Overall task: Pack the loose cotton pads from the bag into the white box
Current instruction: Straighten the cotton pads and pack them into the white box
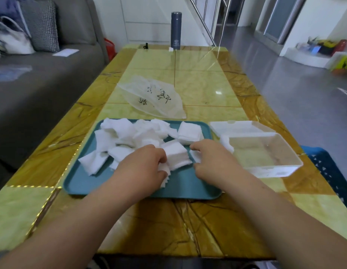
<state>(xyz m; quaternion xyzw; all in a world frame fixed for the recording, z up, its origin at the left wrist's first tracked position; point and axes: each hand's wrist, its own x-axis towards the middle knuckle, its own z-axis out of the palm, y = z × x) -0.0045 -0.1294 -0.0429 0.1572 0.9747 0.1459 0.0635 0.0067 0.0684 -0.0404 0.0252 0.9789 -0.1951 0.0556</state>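
Note:
Loose white cotton pads [118,140] lie heaped on a teal tray [180,187]. A neat stack of pads [177,154] sits between my hands, and a second stack [190,132] rests at the tray's far right. My left hand [143,164] grips the left side of the near stack, with a few pads under its palm. My right hand [211,158] pinches pads at the stack's right side. The clear white box [265,152] stands open to the right of the tray with one pad [227,142] at its left wall. The flat bag [153,96] lies behind the tray.
The marble-patterned table [188,220] carries a grey flask [176,30] at its far edge. A grey sofa [42,84] runs along the left. A blue stool [328,164] stands at the right beside the table.

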